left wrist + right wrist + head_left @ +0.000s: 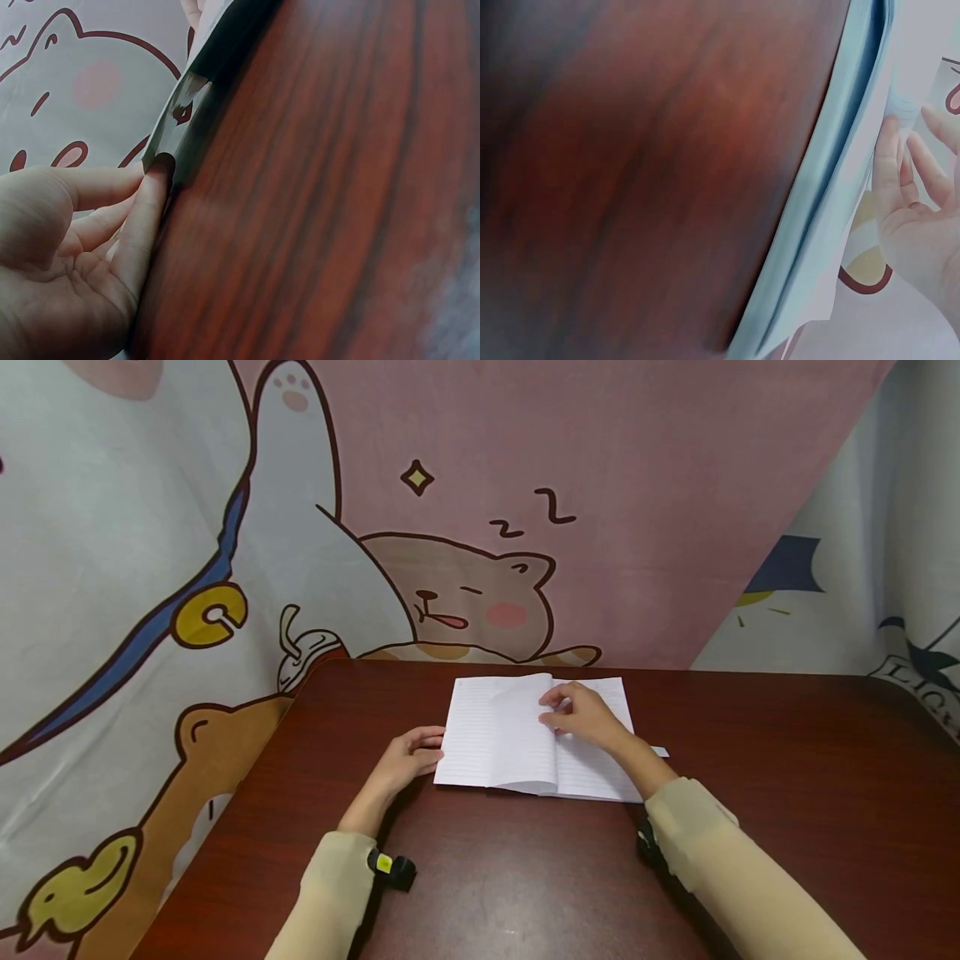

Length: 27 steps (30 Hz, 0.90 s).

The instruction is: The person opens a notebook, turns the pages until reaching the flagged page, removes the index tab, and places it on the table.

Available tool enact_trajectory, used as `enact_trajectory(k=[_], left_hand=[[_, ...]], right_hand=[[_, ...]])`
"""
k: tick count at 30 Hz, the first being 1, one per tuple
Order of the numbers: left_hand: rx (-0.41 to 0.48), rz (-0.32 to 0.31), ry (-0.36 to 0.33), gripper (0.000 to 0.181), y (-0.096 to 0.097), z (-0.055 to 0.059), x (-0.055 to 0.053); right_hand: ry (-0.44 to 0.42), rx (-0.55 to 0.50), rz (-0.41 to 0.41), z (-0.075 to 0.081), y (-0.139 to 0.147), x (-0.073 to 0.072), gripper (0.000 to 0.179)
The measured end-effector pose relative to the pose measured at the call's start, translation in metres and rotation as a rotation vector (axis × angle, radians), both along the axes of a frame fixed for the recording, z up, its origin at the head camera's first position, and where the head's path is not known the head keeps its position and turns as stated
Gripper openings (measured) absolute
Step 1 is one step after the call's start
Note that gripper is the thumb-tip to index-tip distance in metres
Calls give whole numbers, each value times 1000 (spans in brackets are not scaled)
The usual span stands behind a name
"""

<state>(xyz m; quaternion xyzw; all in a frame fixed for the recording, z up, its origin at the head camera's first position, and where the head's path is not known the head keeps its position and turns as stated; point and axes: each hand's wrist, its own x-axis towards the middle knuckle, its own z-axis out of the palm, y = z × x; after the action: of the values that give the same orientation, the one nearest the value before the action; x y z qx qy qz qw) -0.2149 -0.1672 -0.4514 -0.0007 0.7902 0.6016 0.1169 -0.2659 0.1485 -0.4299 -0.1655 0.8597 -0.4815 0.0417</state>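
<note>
An open notebook (462,735) with white lined pages lies on the table. One of its pages (525,743) stands partly lifted near the middle and curves over the left side. At the notebook's left edge, my left hand (405,762) pinches the edge between thumb and finger; the left wrist view shows the dark cover (176,124) with a printed picture there. My right hand (588,717) is above the right half, its fingertips against the raised page. In the right wrist view, the right-hand fingers (889,165) look loosely extended and touch the paper.
The notebook rests on a dark red-brown wooden table (480,877), near its back edge. Behind stands a cloth backdrop (637,527) with cartoon animals. A small white tab (660,752) sticks out at the notebook's right. Both wrists carry dark camera straps (393,868).
</note>
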Motion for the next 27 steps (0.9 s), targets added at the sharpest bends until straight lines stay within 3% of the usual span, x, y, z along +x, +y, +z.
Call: enact_trajectory(k=[12,21,27], left_hand=[[6,-6,0,43,0,0,0],[12,12,-21,43,0,2,0],[28,-13,-6,45,0,3,1]], right_hand=[[98,147,13,0,-7,0,28],[178,177,50,0,-10,1,28],[187,156,63,0,-14,1,27]])
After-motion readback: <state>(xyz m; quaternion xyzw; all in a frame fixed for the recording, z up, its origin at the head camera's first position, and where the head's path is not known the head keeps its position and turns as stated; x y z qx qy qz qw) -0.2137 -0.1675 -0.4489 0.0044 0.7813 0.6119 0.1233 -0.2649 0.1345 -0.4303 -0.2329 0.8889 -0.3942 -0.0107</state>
